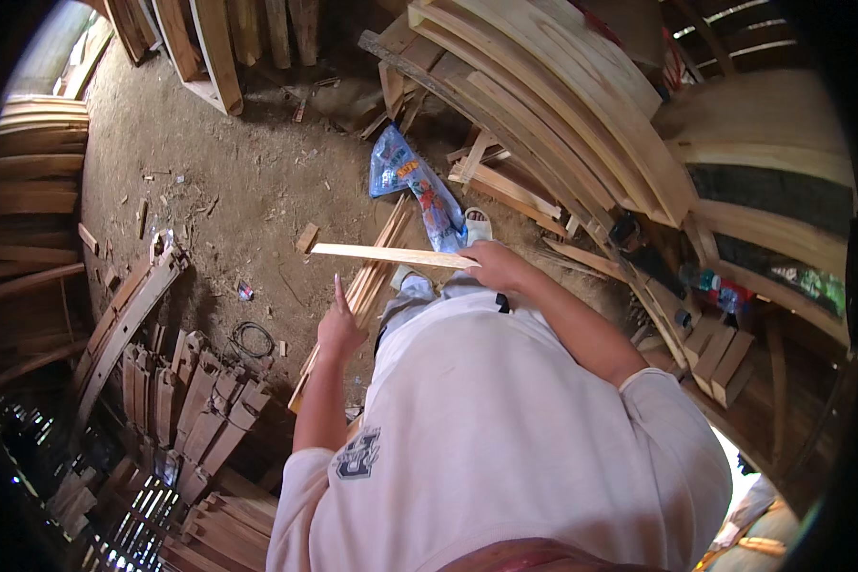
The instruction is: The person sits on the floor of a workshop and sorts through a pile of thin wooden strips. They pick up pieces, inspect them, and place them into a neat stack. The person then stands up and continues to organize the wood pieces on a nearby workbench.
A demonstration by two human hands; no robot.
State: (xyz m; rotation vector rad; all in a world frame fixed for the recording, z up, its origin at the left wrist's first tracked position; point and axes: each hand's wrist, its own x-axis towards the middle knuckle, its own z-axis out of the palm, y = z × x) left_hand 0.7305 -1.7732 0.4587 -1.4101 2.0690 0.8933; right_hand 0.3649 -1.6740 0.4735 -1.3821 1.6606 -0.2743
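My right hand is closed around one end of a thin, pale wooden strip. The strip reaches out to the left in front of my body. Close to its far end shows a small brown wood block; I cannot tell whether the two touch. My left hand is raised below that end with one finger stretched out, and nothing shows in it. Its other fingers look bent and are partly hidden. Beneath the strip, a bundle of long thin wood strips slants across the ground beside my legs.
A blue printed plastic bag lies by my feet. At the right stands a wooden workbench stacked with boards. Notched wood pieces and a coil of dark wire lie at the left. Planks are piled along the left side.
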